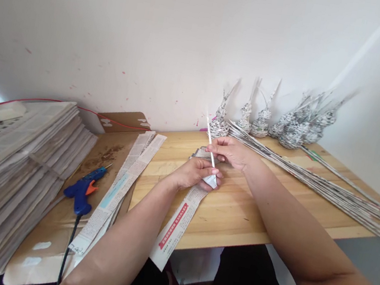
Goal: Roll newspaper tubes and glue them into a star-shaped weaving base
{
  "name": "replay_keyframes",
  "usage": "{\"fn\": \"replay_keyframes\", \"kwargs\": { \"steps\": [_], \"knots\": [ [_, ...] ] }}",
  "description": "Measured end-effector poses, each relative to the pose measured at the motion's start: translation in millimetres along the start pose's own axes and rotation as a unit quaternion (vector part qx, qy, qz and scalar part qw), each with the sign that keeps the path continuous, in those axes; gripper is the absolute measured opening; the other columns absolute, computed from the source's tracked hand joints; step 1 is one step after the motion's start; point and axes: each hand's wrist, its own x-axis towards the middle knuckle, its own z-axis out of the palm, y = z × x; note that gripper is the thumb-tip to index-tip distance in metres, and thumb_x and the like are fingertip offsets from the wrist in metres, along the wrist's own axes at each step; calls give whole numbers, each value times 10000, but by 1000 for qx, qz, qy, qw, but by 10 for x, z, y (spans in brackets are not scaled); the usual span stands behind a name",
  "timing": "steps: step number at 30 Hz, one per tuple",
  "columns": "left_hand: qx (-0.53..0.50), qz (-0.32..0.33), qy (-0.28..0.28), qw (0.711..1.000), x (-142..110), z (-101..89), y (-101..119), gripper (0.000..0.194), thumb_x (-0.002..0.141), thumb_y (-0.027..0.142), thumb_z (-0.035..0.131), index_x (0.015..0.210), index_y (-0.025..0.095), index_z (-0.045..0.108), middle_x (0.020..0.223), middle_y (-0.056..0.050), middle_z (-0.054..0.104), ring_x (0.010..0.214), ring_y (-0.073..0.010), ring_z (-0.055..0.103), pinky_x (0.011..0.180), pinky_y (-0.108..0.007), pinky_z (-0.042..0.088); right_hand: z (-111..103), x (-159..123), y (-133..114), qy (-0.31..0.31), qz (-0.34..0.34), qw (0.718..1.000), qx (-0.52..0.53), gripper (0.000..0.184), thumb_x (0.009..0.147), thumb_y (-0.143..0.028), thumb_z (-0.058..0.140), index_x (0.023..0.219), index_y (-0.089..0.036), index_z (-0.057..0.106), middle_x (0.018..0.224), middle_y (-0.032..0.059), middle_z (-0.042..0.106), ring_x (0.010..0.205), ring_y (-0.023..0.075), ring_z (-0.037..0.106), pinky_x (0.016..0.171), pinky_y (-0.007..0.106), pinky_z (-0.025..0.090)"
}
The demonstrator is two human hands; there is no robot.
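My left hand (194,172) is closed on the folded lower end of a newspaper strip (179,221), whose long tail with a red printed banner hangs over the table's front edge. My right hand (231,152) pinches a thin white paper tube (209,129) above the left hand; the tube slants up to the left, its lower end running into the paper at my left fingers. Behind both hands lies a greyish printed-paper piece (202,153), partly covered. Left of my forearm, more cut newspaper strips (123,182) overlap in a loose pile.
A blue glue gun (82,190) rests on cardboard (47,230), beside a tall stack of newspaper (24,173). Long paper tubes (300,178) cross the wooden table's right side. Several woven paper gourd shapes (262,121) stand along the wall. A red cord (54,101) runs at the left.
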Motion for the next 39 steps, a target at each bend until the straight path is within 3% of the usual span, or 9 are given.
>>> {"fn": "replay_keyframes", "kwargs": {
  "steps": [2, 4, 9, 15, 21, 25, 28, 33, 39],
  "knots": [
    [6, 5, 2, 1000, 1, -6, 1, 482, 728, 502, 718, 953, 78, 673, 876, -143, 693, 779, -214, 682, 654, -330, 546, 19, 4, -5, 38, -14, 999, 12, 328, 668, -378, 808, 654, -146, 577, 534, -56, 474, 435, 36, 344, 400, 190, 211],
    [12, 9, 7, 1000, 2, -15, 4, 479, 739, 503, 708, 951, 75, 673, 864, -144, 691, 781, -218, 681, 648, -326, 546, 12, -4, -14, 37, -21, 999, 8, 320, 695, -412, 784, 703, -149, 601, 557, -48, 496, 451, 43, 373, 406, 189, 235],
    [7, 21, 22, 1000, -1, -10, 25, 463, 737, 487, 717, 948, 77, 673, 877, -148, 691, 784, -220, 679, 649, -329, 546, -42, -39, -34, -78, 3, 996, -51, 355, 802, -457, 670, 899, -116, 698, 605, -10, 552, 507, 67, 420, 438, 203, 286],
    [10, 14, 10, 1000, -3, 11, 34, 475, 709, 476, 744, 949, 71, 681, 883, -149, 689, 800, -223, 672, 654, -338, 545, -22, -25, -32, -3, -5, 998, -65, 321, 681, -413, 788, 683, -132, 633, 534, -53, 468, 475, 50, 358, 438, 197, 256],
    [19, 7, 26, 999, 5, -1, 10, 494, 694, 505, 743, 939, 80, 686, 874, -143, 692, 783, -215, 672, 648, -329, 540, -54, -98, -128, -89, 20, 986, -143, 414, 805, -513, 636, 958, -134, 703, 579, -38, 504, 489, 64, 393, 437, 204, 255],
    [27, 8, 21, 999, 6, -10, 4, 505, 683, 517, 745, 946, 89, 693, 880, -138, 692, 792, -218, 668, 664, -342, 540, -24, -78, -125, -24, 5, 987, -160, 381, 727, -511, 710, 763, -133, 677, 494, -62, 446, 456, 60, 358, 433, 211, 230],
    [28, 12, 17, 999, -2, -4, 24, 502, 689, 518, 740, 940, 86, 693, 870, -135, 693, 788, -219, 669, 666, -340, 537, -33, -53, -95, 26, -13, 991, -131, 371, 667, -492, 766, 700, -143, 645, 531, -53, 481, 488, 64, 383, 452, 211, 254],
    [15, 17, 20, 1000, -13, 11, 57, 497, 692, 512, 741, 923, 76, 685, 842, -141, 694, 758, -217, 671, 641, -327, 531, -102, -46, -47, -51, 5, 991, -124, 389, 737, -497, 711, 872, -133, 722, 663, -4, 587, 540, 72, 412, 480, 218, 296],
    [20, 17, 7, 1000, -15, -4, 45, 496, 688, 504, 747, 933, 76, 692, 847, -136, 698, 743, -189, 657, 667, -331, 538, -71, -22, -12, 3, -4, 997, -83, 342, 661, -438, 797, 665, -144, 622, 512, -59, 450, 477, 62, 351, 439, 209, 248]
  ]
}}
